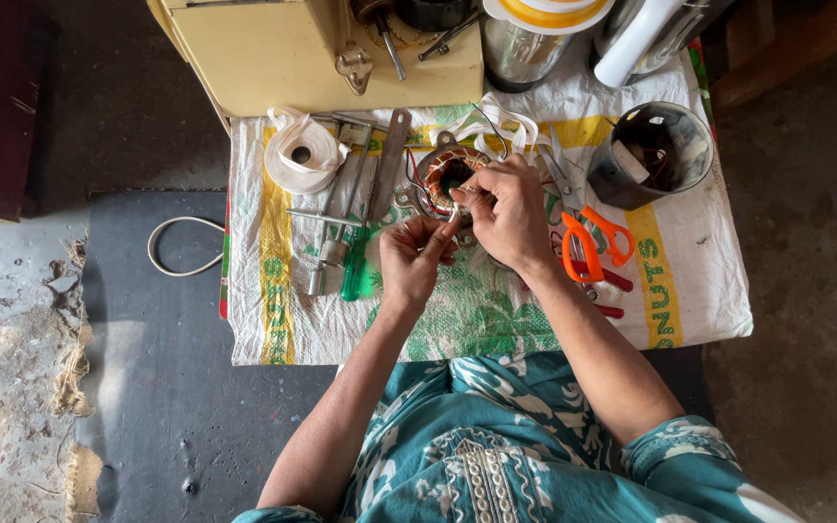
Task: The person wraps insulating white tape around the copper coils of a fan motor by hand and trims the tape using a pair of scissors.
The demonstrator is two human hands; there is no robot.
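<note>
A round motor stator [445, 176] with copper windings lies on a white woven sack [690, 291] spread on the floor. My right hand [508, 208] rests over its right side, fingers pinched at the winding. My left hand [415, 254] sits just below the stator, fingertips pinching a thin white strip or wire near the right hand's fingers. What exactly the fingers grip is too small to tell. White tape strands [501, 124] loop behind the stator.
A roll of white tape [299, 153], metal tools [356, 189] and a green-handled screwdriver [356, 266] lie left of the stator. Orange scissors [593, 242] lie on the right, a dark metal housing [651, 153] beyond them. A cream box [273, 53] stands behind. A white cable [181, 247] loops at left.
</note>
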